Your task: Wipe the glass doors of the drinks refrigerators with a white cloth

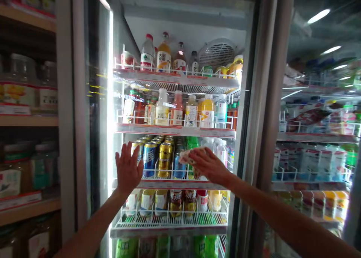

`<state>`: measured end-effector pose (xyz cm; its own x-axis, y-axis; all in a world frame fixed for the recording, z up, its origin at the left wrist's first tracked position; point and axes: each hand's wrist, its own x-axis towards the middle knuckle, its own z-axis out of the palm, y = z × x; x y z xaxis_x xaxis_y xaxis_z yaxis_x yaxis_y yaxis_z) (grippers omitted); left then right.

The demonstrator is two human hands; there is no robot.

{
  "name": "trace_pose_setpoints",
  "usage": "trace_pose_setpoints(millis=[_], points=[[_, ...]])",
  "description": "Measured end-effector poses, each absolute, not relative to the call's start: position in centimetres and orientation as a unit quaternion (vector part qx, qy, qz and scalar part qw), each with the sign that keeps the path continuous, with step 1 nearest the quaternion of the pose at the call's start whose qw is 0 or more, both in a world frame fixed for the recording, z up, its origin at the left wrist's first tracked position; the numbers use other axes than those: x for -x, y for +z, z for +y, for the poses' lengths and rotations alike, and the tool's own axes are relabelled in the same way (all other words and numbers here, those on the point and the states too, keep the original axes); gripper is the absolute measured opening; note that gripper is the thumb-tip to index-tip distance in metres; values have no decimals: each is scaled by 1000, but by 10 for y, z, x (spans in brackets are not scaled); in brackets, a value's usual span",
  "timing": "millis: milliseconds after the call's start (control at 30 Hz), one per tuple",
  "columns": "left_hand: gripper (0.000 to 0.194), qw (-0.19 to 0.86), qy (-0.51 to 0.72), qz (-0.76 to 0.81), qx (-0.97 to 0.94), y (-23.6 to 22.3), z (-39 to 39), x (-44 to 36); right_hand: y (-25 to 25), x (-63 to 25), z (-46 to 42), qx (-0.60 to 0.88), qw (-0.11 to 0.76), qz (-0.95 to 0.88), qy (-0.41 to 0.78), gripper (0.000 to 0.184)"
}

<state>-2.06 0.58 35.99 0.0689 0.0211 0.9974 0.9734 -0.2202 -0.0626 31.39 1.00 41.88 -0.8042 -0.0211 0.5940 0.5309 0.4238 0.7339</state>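
Observation:
My left hand [128, 166] is raised with its fingers spread and nothing in it, in front of the cans on the left of the cooler. My right hand [210, 166] is bent over a crumpled, light patterned cloth [194, 154], pressed under its fingers. Reflections suggest a glass door between my hands and the drinks; whether the left palm touches it I cannot tell. Behind the hands stand a blue can [149, 158], a gold can [164, 160] and several more cans and bottles on a white wire shelf [175, 184].
Bottles fill the upper shelves [180, 130], and cans stand on the lower shelf [169, 231]. A metal door frame [261, 111] runs down the right, beside another drinks cooler [313, 138]. On the left, wooden shelves [28, 121] carry jars.

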Motion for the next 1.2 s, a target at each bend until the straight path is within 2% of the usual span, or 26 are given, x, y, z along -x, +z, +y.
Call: trace_pose_setpoints(millis=[67, 133, 200, 267, 400, 467, 500, 567, 667, 733, 800, 933, 1000, 1033, 1100, 1200], points=[[64, 444, -533, -438, 572, 359, 6, 17, 469, -323, 14, 227, 335, -761, -506, 51], [63, 438, -538, -444, 567, 358, 5, 14, 528, -322, 19, 304, 440, -695, -481, 51], [62, 434, -538, -452, 564, 354, 3, 11, 559, -304, 23, 327, 479, -674, -458, 52], [62, 434, -525, -460, 570, 348, -2, 11, 541, -274, 23, 297, 442, -716, -452, 54], [65, 451, -442, -474, 614, 331, -19, 26, 408, -218, 14, 142, 282, -828, -463, 54], [64, 457, -391, -482, 637, 325, -30, 39, 364, -205, 11, 59, 232, -852, -465, 49], [62, 457, -370, -487, 646, 321, -34, 46, 361, -202, 10, 34, 221, -857, -465, 49], [59, 449, -351, -502, 650, 315, -42, 60, 392, -198, 12, 47, 244, -851, -462, 53], [56, 437, -362, -530, 630, 302, -47, 79, 482, -186, 18, 189, 393, -789, -432, 60], [57, 429, -370, -541, 621, 292, -48, 89, 515, -170, 20, 220, 443, -764, -415, 60], [58, 422, -374, -543, 622, 282, -47, 99, 497, -151, 18, 205, 424, -780, -413, 60], [61, 413, -374, -543, 628, 267, -48, 114, 361, -124, 9, 113, 290, -858, -410, 59], [62, 406, -371, -546, 632, 261, -49, 119, 312, -124, 4, 56, 226, -879, -416, 55], [62, 403, -369, -548, 633, 259, -51, 122, 306, -127, 3, 40, 209, -882, -421, 53], [62, 392, -362, -553, 640, 256, -53, 125, 332, -135, 3, 51, 220, -873, -432, 51], [61, 374, -350, -558, 653, 254, -57, 126, 418, -139, 8, 172, 340, -827, -413, 50]])
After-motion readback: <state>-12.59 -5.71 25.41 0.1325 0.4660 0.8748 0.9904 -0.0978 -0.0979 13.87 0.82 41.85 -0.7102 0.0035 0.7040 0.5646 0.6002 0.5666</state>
